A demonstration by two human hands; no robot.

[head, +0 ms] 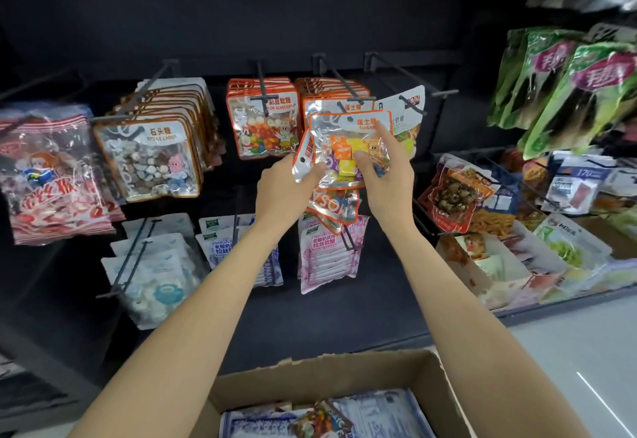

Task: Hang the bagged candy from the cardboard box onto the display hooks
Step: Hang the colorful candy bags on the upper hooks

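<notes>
My right hand [382,168] pinches an orange-edged candy bag [348,148] with coloured cubes, index finger stretched up to its top label near the hang hole. It is held just in front of the display hook [339,84] that carries several matching bags. My left hand [286,189] grips a small stack of more orange-edged bags [332,208], which hang sideways below the first bag. The cardboard box [344,372] sits open at the bottom of the view, with blue-and-white bags and one orange candy bag [320,420] inside.
Neighbouring hooks hold stone candy bags [151,158], colour bean bags [263,127] and a white bag [406,106]. An empty hook [406,74] juts out on the right. Lower hooks carry white and pink packs. Snack bins and green bags fill the right side.
</notes>
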